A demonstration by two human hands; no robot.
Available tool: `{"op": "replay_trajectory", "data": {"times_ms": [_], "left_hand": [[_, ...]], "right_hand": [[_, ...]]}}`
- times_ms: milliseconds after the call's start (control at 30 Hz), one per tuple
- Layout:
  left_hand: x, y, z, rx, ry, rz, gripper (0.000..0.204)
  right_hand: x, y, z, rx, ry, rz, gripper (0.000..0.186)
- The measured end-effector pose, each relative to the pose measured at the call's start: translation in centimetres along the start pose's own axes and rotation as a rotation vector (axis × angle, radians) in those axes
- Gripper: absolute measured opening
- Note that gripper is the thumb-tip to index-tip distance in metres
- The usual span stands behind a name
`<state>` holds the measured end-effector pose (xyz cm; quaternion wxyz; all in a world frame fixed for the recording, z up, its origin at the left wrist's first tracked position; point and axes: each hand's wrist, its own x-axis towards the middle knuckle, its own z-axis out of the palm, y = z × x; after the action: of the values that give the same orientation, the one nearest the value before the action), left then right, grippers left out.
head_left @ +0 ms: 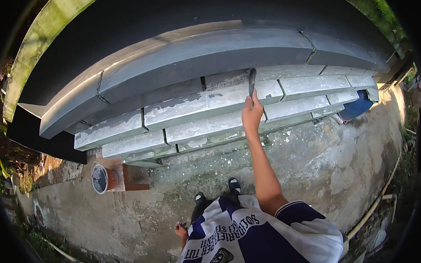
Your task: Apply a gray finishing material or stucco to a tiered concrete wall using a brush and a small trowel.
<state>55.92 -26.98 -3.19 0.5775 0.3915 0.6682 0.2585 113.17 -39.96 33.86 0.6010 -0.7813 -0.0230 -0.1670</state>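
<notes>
My right hand (252, 113) reaches far forward, its fingers closed round the handle of a paintbrush (252, 79). The brush's dark head touches the recessed face under the top grey ledge (213, 57), where grey paint meets patchy white. Below it run stepped white ledges (211, 101) with flaking paint and dark vertical gaps between blocks. Low beside my body, my left hand (181, 229) is closed; a small dark shape shows at its fingers, too small to name.
A bucket (100, 178) with dark grey content stands at left beside a brown cardboard piece (136, 177). A blue container (357, 109) sits at the ledges' right end. White flecks dot the concrete floor (307, 155). Pipes (372, 213) run along the right edge.
</notes>
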Motion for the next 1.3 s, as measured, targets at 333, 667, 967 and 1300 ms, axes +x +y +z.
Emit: {"op": "replay_trajectory", "data": {"times_ms": [333, 667, 967, 1300], "left_hand": [[8.7, 1.2, -3.2, 0.122, -0.270, 0.203, 0.003], [11.1, 8.5, -0.3, 0.134, -0.276, 0.118, 0.008], [15.1, 3.3, -4.9, 0.033, -0.345, 0.164, 0.004], [14.7, 9.2, -6.0, 0.119, -0.209, 0.021, 0.003]], "right_hand": [[-4.9, -0.3, 2.4, 0.295, -0.431, -0.044, 0.041], [0.4, 2.4, -0.2, 0.043, -0.068, -0.018, 0.036], [-8.3, -2.2, 6.6, 0.344, -0.339, 0.231, 0.033], [-0.9, -1.6, 1.8, 0.714, 0.047, 0.202, 0.032]]}}
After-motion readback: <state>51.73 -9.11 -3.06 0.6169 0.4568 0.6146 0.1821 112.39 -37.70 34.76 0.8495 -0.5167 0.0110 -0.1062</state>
